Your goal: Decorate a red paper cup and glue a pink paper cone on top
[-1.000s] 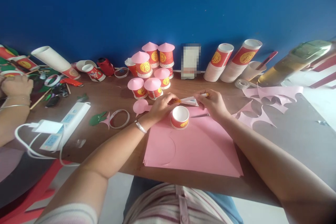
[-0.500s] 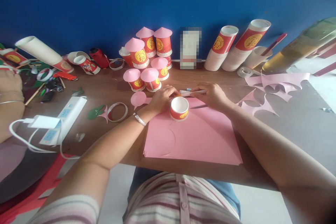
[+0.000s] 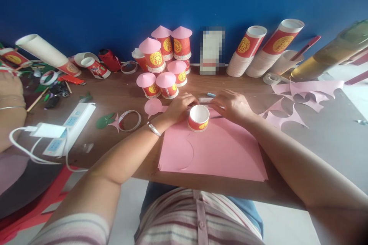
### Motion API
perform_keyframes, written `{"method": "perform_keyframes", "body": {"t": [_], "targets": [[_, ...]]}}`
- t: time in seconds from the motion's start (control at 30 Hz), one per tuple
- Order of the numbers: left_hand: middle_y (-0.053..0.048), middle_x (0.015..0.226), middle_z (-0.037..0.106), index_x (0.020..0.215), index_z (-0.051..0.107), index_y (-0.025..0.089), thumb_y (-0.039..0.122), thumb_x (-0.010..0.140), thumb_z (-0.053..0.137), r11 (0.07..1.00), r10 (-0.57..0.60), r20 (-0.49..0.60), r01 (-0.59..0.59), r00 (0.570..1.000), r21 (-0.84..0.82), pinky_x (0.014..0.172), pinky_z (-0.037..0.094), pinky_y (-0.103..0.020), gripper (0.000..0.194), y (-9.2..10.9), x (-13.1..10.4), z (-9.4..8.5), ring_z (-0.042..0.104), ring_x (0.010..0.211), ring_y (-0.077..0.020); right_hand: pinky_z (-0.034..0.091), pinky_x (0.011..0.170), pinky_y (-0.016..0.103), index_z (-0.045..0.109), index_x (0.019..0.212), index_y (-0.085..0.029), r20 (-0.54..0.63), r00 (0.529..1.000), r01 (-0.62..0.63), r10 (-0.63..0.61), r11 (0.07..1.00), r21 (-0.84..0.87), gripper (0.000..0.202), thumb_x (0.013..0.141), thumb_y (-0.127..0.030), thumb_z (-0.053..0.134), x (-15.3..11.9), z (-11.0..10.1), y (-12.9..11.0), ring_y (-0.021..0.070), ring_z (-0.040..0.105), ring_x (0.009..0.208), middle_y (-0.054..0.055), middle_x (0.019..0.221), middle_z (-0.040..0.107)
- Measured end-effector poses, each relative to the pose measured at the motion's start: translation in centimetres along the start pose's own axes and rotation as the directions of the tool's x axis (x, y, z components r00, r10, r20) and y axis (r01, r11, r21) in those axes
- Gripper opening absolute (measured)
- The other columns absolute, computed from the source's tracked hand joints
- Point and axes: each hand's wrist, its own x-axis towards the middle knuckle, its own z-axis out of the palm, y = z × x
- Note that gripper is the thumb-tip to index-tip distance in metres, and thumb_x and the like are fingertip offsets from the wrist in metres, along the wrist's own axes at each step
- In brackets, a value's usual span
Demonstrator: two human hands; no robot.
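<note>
A short red and white paper cup with a gold emblem stands open side up at the back of a stack of pink paper. A pencil-like curved line marks the top sheet. My left hand is closed just left of and behind the cup, its fingertips hidden. To the cup's right, my right hand has its fingers closed over a slim white strip. A dark thin blade-like shape lies under that hand, partly hidden. Behind the strip is a small blue piece.
Several cups with pink cone roofs stand behind. Stacked cups and pink offcuts are at right. Left are a pink disc, a paper ring, a power strip and another person's arm.
My right hand has lowered and turned toward the tabletop, with the white strip now lower and mostly under its fingers. The view has shifted slightly. My left hand stays beside the cup.
</note>
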Motion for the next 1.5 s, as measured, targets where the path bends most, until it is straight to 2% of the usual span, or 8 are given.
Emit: {"method": "perform_keyframes", "body": {"t": [0.13,0.37,0.63,0.8,0.97,1.13,1.4,1.5], "targets": [[-0.006,0.098,0.077,0.095,0.071,0.018,0.008,0.091,0.062,1.000,-0.018,0.001,0.018,1.000,-0.022,0.085,0.056,-0.035,0.014,0.0,0.0,0.0,0.070,0.091,-0.0203,0.052,0.083,0.034,0.081,0.105,-0.021,-0.084,0.980,-0.187,0.180,0.979,-0.083,0.031,0.108,-0.036,0.054,0.2,-0.5,1.0,0.0259,0.068,0.102,0.011,0.107,0.077],[-0.007,0.101,0.075,0.096,0.073,0.018,0.020,0.093,0.066,0.992,-0.106,0.052,0.109,0.993,-0.062,0.087,0.057,-0.036,0.009,0.5,0.2,-0.2,0.070,0.094,-0.0214,0.056,0.087,0.040,0.081,0.102,-0.022,0.111,0.964,-0.234,0.244,0.968,-0.093,0.019,0.098,-0.030,0.065,0.3,-0.4,2.8,0.0316,0.069,0.110,0.012,0.111,0.078],[-0.005,0.109,0.073,0.115,0.070,0.021,0.025,0.096,0.070,0.977,-0.201,-0.063,0.195,0.978,-0.088,0.082,0.056,-0.032,0.019,1.1,0.1,-0.2,0.068,0.091,-0.0176,0.054,0.078,0.035,0.077,0.110,-0.021,-0.116,0.969,-0.221,0.218,0.975,-0.012,0.026,0.102,-0.035,0.057,0.5,-1.0,1.4,0.0271,0.073,0.091,0.010,0.100,0.081],[-0.005,0.113,0.075,0.130,0.071,0.023,0.034,0.103,0.068,0.978,-0.168,-0.091,0.154,0.982,-0.140,0.082,0.057,-0.031,0.029,1.2,-0.1,-0.5,0.070,0.092,-0.0172,0.052,0.072,0.031,0.080,0.111,-0.022,-0.050,0.993,-0.090,0.105,0.967,0.237,0.027,0.103,-0.038,0.059,0.5,-1.2,-0.6,0.0223,0.075,0.082,0.009,0.101,0.082],[-0.007,0.106,0.079,0.119,0.078,0.020,0.030,0.108,0.059,0.990,-0.078,-0.037,0.073,0.996,-0.119,0.085,0.058,-0.033,0.024,0.7,-0.3,-0.5,0.074,0.093,-0.0194,0.054,0.075,0.031,0.084,0.106,-0.024,0.055,0.986,-0.167,0.158,0.897,0.409,0.026,0.100,-0.041,0.065,0.8,-1.5,-0.2,0.0217,0.076,0.086,0.007,0.101,0.084],[-0.007,0.099,0.078,0.117,0.079,0.019,0.026,0.105,0.060,0.995,-0.089,0.021,0.089,0.996,-0.044,0.080,0.056,-0.032,0.024,1.0,0.0,0.0,0.073,0.088,-0.0196,0.050,0.062,0.029,0.085,0.097,-0.026,0.242,0.954,-0.282,0.180,0.814,0.508,0.031,0.096,-0.053,0.069,1.3,-3.0,0.7,0.0156,0.065,0.059,0.001,0.078,0.079],[-0.005,0.101,0.081,0.107,0.082,0.022,0.039,0.101,0.068,0.961,-0.248,-0.064,0.237,0.967,-0.143,0.086,0.058,-0.033,0.023,0.9,0.1,-1.3,0.072,0.089,-0.0189,0.056,0.079,0.033,0.081,0.117,-0.025,0.008,0.977,-0.204,0.212,0.927,0.315,0.031,0.099,-0.044,0.064,0.7,-3.2,2.7,0.0239,0.078,0.091,0.006,0.108,0.084],[-0.006,0.104,0.078,0.107,0.083,0.022,0.040,0.100,0.068,0.967,-0.181,-0.002,0.178,0.983,-0.182,0.083,0.059,-0.033,0.024,0.7,-0.1,-1.4,0.072,0.090,-0.0191,0.054,0.075,0.032,0.079,0.123,-0.025,0.060,0.989,-0.146,0.137,0.974,0.171,0.034,0.099,-0.047,0.067,0.6,-2.6,2.4,0.0262,0.078,0.096,0.008,0.112,0.084]]}}
